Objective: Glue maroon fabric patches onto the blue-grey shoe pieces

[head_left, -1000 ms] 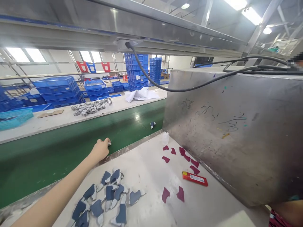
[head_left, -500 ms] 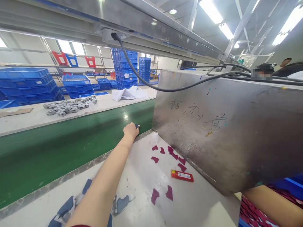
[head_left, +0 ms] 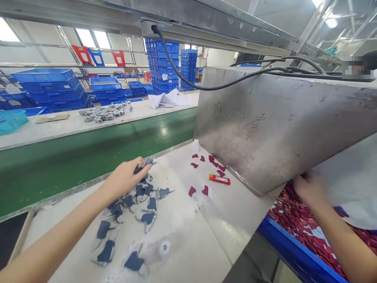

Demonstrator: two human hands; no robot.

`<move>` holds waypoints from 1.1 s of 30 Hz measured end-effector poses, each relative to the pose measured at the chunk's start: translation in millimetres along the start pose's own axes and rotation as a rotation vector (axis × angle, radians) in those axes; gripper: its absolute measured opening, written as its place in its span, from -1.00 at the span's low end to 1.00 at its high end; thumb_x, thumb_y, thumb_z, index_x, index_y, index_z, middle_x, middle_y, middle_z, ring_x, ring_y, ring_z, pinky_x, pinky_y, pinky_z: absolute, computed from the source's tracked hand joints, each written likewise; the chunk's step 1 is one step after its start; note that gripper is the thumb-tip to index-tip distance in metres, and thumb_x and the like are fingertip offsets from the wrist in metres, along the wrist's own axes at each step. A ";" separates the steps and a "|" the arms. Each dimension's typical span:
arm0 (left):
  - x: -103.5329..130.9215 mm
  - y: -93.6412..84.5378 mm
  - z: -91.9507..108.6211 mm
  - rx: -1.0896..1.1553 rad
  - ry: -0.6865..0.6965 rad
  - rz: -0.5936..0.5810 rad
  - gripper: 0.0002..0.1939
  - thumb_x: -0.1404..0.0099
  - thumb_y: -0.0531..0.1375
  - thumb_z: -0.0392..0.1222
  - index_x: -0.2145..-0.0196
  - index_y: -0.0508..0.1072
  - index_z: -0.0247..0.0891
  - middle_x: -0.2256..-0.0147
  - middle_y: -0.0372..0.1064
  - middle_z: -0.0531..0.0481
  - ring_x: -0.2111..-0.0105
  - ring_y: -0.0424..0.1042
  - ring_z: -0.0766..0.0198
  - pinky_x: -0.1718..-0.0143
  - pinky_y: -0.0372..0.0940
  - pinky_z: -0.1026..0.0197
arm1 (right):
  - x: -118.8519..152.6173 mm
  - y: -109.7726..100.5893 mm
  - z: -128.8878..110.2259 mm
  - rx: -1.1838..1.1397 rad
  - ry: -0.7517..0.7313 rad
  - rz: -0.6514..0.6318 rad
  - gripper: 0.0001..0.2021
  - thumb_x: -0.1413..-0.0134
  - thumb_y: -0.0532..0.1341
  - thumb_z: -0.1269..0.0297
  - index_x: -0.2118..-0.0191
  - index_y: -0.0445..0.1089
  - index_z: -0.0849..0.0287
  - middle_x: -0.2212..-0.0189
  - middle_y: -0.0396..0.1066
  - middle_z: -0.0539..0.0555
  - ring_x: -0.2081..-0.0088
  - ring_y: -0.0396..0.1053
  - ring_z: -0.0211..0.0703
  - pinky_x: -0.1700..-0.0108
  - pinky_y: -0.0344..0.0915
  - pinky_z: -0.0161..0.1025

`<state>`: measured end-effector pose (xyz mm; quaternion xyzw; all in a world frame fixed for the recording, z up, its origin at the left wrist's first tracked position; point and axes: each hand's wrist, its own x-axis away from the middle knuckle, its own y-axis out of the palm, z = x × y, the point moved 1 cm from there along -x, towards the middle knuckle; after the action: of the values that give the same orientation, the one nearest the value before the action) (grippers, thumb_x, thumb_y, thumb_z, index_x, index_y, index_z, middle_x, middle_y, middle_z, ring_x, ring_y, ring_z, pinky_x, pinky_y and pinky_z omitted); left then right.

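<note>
My left hand (head_left: 129, 173) is closed around a small blue-grey piece (head_left: 150, 160) with a pale edge, just above the near edge of the green belt. Below it, several similar blue-grey pieces with whitish parts (head_left: 134, 261) lie scattered on the white tabletop (head_left: 188, 232). My right hand (head_left: 310, 190) is over the maroon pieces (head_left: 306, 232) that fill a blue bin (head_left: 290, 245). Motion smears it and its fingertips are hidden, so I cannot make out a hold. More flat maroon pieces (head_left: 205, 190) lie on the table.
A red box with a yellow end (head_left: 219, 179) lies by the upright metal panel (head_left: 235, 118). A translucent bottle (head_left: 157, 250) lies on the table. The green belt (head_left: 88, 157) runs behind, with grey metal parts (head_left: 107, 113) beyond. A black cable (head_left: 188, 84) hangs above.
My left hand has come back from the belt near the panel to above the blue-grey pieces. My right hand has come into view at the bin. The view has tilted down.
</note>
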<state>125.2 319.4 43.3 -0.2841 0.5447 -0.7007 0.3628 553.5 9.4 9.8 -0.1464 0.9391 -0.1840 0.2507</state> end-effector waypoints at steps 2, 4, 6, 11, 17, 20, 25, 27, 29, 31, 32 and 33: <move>63.4 3.9 -15.2 0.074 -0.048 -0.013 -0.50 -0.30 -0.09 0.33 0.34 0.35 -0.11 0.55 0.43 0.03 0.53 0.43 0.10 0.47 0.22 0.18 | 15.5 8.4 12.5 0.069 0.022 -0.011 -0.73 -0.19 0.24 0.07 0.39 0.53 0.14 0.42 0.52 0.17 0.31 0.48 -0.07 0.26 0.37 -0.12; 118.1 15.0 -23.2 0.126 -0.106 -0.037 -0.53 -0.29 -0.08 0.33 0.34 0.33 -0.09 0.51 0.46 0.02 0.52 0.44 0.09 0.46 0.23 0.17 | 49.5 14.1 13.6 0.117 -0.001 -0.019 -0.75 -0.09 0.30 -0.01 0.35 0.54 0.07 0.41 0.55 0.23 0.35 0.49 -0.02 0.31 0.36 -0.06; 159.9 30.1 -21.7 0.146 -0.166 -0.075 -0.55 -0.30 -0.08 0.31 0.35 0.31 -0.09 0.49 0.47 0.02 0.49 0.47 0.07 0.46 0.22 0.18 | 91.8 29.2 0.6 0.054 -0.070 -0.167 -0.70 -0.11 0.26 -0.07 0.30 0.52 0.07 0.43 0.56 0.18 0.43 0.50 -0.04 0.39 0.42 -0.11; 213.9 66.4 -0.9 0.174 -0.251 -0.078 -0.63 -0.36 -0.10 0.18 0.28 0.30 -0.10 0.47 0.48 -0.01 0.44 0.51 0.03 0.43 0.22 0.17 | 167.1 115.6 -58.7 0.023 -0.574 -0.598 -0.67 -0.33 0.04 0.05 0.17 0.45 0.14 0.41 0.49 0.11 0.40 0.49 -0.06 0.33 0.47 -0.14; 252.2 79.9 -0.9 0.350 -0.433 0.285 -0.57 -0.30 0.06 0.22 0.03 0.23 -0.09 0.20 0.55 -0.04 0.60 0.41 0.20 0.43 0.29 0.16 | 179.2 165.2 -80.6 0.082 -0.744 -0.731 -0.66 -0.27 0.13 0.11 -0.08 0.45 0.03 0.16 0.40 0.19 0.18 0.43 0.06 0.17 0.43 -0.05; 260.3 81.2 1.7 0.479 -0.422 0.283 -0.61 -0.29 0.09 0.16 0.03 0.20 -0.09 0.14 0.57 -0.05 0.50 0.49 0.18 0.37 0.35 0.15 | 180.3 163.0 -84.4 0.092 -0.821 -0.763 -0.62 -0.24 0.18 0.10 -0.13 0.42 -0.01 0.07 0.38 0.21 -0.01 0.33 0.15 -0.02 0.35 0.06; 246.4 87.3 5.9 0.595 -0.384 0.244 -0.61 -0.26 0.14 0.04 0.01 0.18 -0.09 0.07 0.55 -0.08 0.27 0.55 0.10 0.22 0.38 0.07 | 181.3 165.5 -99.7 0.087 -0.751 -0.744 -0.62 -0.18 0.26 0.11 -0.11 0.41 -0.08 -0.05 0.36 0.19 -0.10 0.26 0.22 -0.14 0.16 0.27; 240.3 89.2 5.5 0.617 -0.380 0.252 -0.62 -0.23 0.17 0.01 0.05 0.21 -0.10 0.03 0.52 -0.11 0.13 0.54 0.06 0.13 0.38 0.03 | 181.3 160.1 -105.5 0.065 -0.690 -0.754 -0.58 -0.11 0.31 0.10 -0.11 0.39 -0.08 -0.08 0.33 0.19 -0.13 0.25 0.24 -0.14 0.17 0.28; 239.7 89.1 6.4 0.634 -0.397 0.302 -0.68 -0.24 0.16 0.02 0.09 0.25 -0.11 0.04 0.52 -0.11 0.05 0.52 0.03 0.08 0.38 0.02 | 184.6 146.8 -109.1 0.012 -0.622 -0.758 -0.59 -0.05 0.34 0.10 -0.05 0.41 -0.06 -0.08 0.33 0.18 -0.14 0.24 0.22 -0.14 0.19 0.23; 245.9 87.8 10.4 0.629 -0.413 0.387 -0.71 -0.27 0.14 0.06 0.12 0.32 -0.11 0.10 0.55 -0.08 0.06 0.53 0.03 0.09 0.41 0.03 | 193.6 127.8 -110.3 -0.046 -0.584 -0.719 -0.73 -0.05 0.34 0.12 0.11 0.44 0.00 -0.05 0.34 0.17 -0.14 0.24 0.20 -0.15 0.20 0.21; 251.3 87.6 13.9 0.616 -0.410 0.435 -0.72 -0.27 0.15 0.07 0.13 0.37 -0.10 0.13 0.56 -0.07 0.08 0.55 0.04 0.09 0.42 0.04 | 200.5 117.9 -110.4 -0.065 -0.571 -0.691 -0.82 -0.07 0.32 0.14 0.20 0.45 0.03 -0.05 0.34 0.17 -0.14 0.24 0.20 -0.15 0.21 0.21; 257.7 88.1 18.1 0.597 -0.398 0.477 -0.72 -0.27 0.16 0.06 0.14 0.42 -0.10 0.14 0.58 -0.06 0.10 0.56 0.04 0.09 0.43 0.04 | 208.8 108.8 -110.5 -0.084 -0.574 -0.690 -0.88 -0.10 0.30 0.15 0.27 0.45 0.04 -0.07 0.32 0.17 -0.16 0.22 0.21 -0.15 0.21 0.22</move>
<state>8.8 85.9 -37.0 -0.1625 0.2879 -0.6558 0.6787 302.1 59.6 -33.7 -0.5061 0.7344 -0.1707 0.4187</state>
